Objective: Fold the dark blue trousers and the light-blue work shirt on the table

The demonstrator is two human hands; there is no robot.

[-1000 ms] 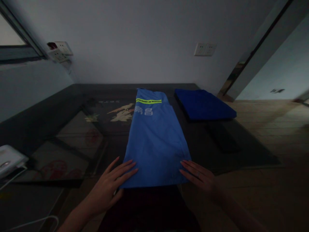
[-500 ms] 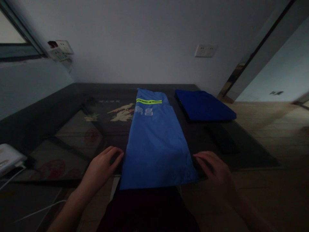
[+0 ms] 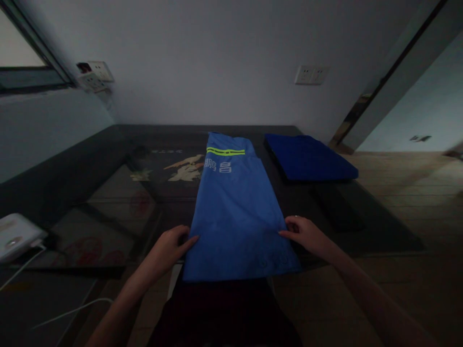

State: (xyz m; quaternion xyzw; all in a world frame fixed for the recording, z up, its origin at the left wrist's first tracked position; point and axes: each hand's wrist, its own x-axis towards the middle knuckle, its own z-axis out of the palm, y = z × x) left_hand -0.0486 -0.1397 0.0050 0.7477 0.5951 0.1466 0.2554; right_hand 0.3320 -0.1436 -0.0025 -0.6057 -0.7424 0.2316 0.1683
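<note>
A light blue garment [image 3: 235, 207], folded into a long strip with a yellow-green stripe and white characters at its far end, lies on a dark glass table [image 3: 119, 193]. My left hand [image 3: 170, 248] pinches the strip's left edge near its near end, thumb on top. My right hand [image 3: 306, 233], with a ring on one finger, pinches the right edge at about the same height. Both hands have their fingers closed on the cloth.
A folded dark blue garment [image 3: 307, 156] rests at the table's far right. A white device [image 3: 16, 236] with a white cable [image 3: 68, 313] sits at the left edge. Wall sockets [image 3: 311, 74] are on the back wall. Wooden floor [image 3: 408, 193] lies to the right.
My hands lay flat and open on the near corners a second ago. They moved outward and forward, curled, and now pinch the strip's side edges.
</note>
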